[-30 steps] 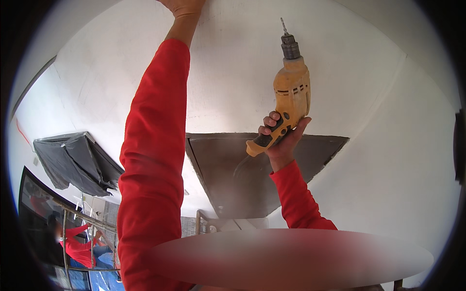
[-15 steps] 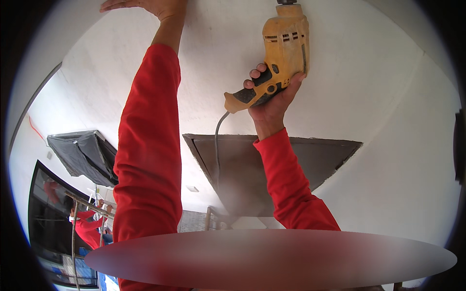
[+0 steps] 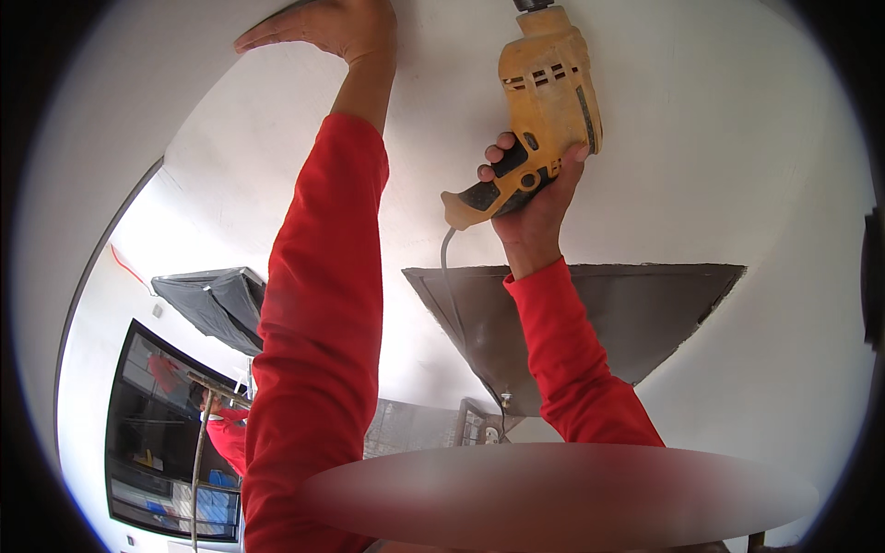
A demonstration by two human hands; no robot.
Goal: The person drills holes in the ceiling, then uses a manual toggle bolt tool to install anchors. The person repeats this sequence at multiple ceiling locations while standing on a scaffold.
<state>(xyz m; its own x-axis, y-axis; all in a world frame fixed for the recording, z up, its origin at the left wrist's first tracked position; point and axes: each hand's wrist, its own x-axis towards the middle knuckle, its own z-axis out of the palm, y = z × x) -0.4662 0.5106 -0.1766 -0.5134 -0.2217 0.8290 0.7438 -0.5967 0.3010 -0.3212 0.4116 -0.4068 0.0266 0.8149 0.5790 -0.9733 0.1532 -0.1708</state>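
My right hand (image 3: pixel 536 207) is wrapped round the grip of a yellow and black power drill (image 3: pixel 548 97), its fingers on the trigger side. The drill points upward and its dark chuck (image 3: pixel 533 5) runs out at the top edge; any bit lies outside the picture. From the base of the grip hangs a grey cord (image 3: pixel 449 267). Up and to the left, my left hand (image 3: pixel 336 28) is stretched out flat against the white surface (image 3: pixel 452 74), its fingers long and partly cut off by the top edge. It holds nothing.
A dark recessed panel (image 3: pixel 608 304) lies behind my right forearm. On the left hangs a unit under black plastic (image 3: pixel 217 300), above a dark-framed window (image 3: pixel 147 433). A person in red (image 3: pixel 226 433) is by wooden poles (image 3: pixel 200 470). A blurred oval covers the lower middle.
The view has shifted, so the arms, drill and panel all appear farther right and slightly lower. My right hand keeps its grip on the drill; the left stays flat.
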